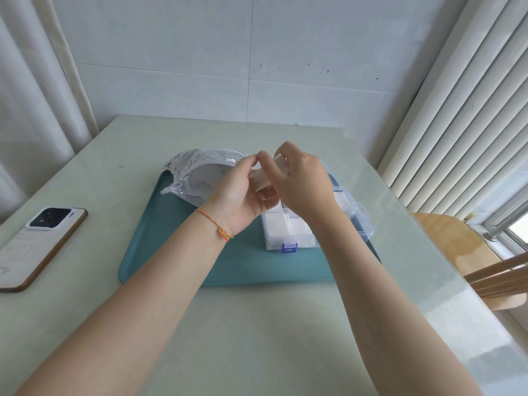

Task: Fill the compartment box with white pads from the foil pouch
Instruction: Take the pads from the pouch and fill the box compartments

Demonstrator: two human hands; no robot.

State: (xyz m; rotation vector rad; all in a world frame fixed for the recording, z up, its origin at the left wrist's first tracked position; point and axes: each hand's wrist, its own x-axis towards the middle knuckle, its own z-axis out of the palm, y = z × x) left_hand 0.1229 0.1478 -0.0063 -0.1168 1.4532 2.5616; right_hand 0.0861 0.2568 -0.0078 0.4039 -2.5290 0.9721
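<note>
Pale green tabletop [85,324] fills the lower view, pushed against a white tiled wall, with curtains at 9 o'clock and vertical blinds at 3 o'clock.

At the centre, two bare forearms reach in from 6 o'clock. The left hand [238,195] and the right hand [300,181] meet above the tray, together holding a small stack of white pads [263,181] between them. The left thumb and forefinger pinch its upper edge; the right fingers curl over its far side. A red and yellow thread bracelet [220,227] circles the left wrist.

Directly under the hands, toward 5 o'clock, sits the clear compartment box [285,232], lid open, with a blue latch on its near edge. White pads already lie in its near compartments.

At 10 o'clock from the hands lies the silver foil pouch [197,175], mouth gaping toward the hands.

Both box and pouch rest on a teal tray [177,252].

Farther out, at 8 o'clock, a phone [40,244] lies camera side up on the table. At 4 o'clock, a wooden chair [463,250] stands beside the table.
</note>
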